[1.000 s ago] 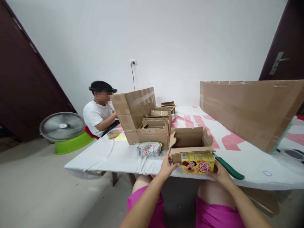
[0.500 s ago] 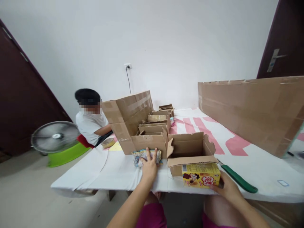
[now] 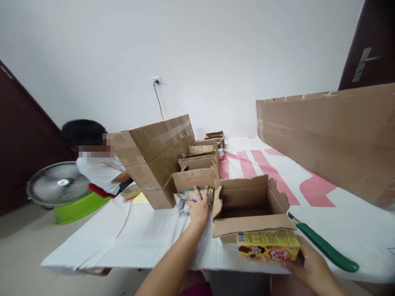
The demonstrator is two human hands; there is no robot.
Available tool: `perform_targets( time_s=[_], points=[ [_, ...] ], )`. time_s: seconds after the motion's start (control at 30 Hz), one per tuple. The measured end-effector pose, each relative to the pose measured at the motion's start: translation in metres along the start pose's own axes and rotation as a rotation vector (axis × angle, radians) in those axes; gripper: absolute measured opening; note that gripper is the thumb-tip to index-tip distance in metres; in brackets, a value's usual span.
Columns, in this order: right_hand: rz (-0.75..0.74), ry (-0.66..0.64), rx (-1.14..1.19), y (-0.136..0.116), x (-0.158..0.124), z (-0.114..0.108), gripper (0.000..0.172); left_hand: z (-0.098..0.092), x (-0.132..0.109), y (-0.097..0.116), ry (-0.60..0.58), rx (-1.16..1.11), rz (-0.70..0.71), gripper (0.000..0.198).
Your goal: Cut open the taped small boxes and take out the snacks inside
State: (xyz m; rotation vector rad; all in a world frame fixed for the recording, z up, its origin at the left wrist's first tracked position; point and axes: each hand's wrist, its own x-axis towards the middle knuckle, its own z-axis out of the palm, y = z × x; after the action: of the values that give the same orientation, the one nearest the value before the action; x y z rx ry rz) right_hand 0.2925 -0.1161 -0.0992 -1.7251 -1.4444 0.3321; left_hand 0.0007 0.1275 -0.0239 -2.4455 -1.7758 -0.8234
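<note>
Yellow snack box (image 3: 268,247): at the front edge of the white tablecloth (image 3: 95,246), just before the open-topped carton (image 3: 253,224), its right end clasped by the right hand (image 3: 313,265).
Crinkled packet (image 3: 184,204): left of that carton; the left hand (image 3: 200,209) spreads fingers over it, though I cannot tell whether they grip.
Hands: apart, each at its own item.
Handling: the box probably dents, so hold lightly; the packet may suit a thumb-and-fingers pinch.
Green-handled knife (image 3: 327,247): beside the right hand, which should stay clear.
</note>
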Motion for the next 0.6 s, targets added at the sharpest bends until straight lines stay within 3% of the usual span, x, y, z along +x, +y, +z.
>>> perform_targets(
  time_s=[0.6],
  points=[
    [0.014,0.003,-0.144,0.013,-0.007,0.006,0.063,0.028,0.086,-0.005,-0.040,0.248,-0.082,0.073]
  ],
)
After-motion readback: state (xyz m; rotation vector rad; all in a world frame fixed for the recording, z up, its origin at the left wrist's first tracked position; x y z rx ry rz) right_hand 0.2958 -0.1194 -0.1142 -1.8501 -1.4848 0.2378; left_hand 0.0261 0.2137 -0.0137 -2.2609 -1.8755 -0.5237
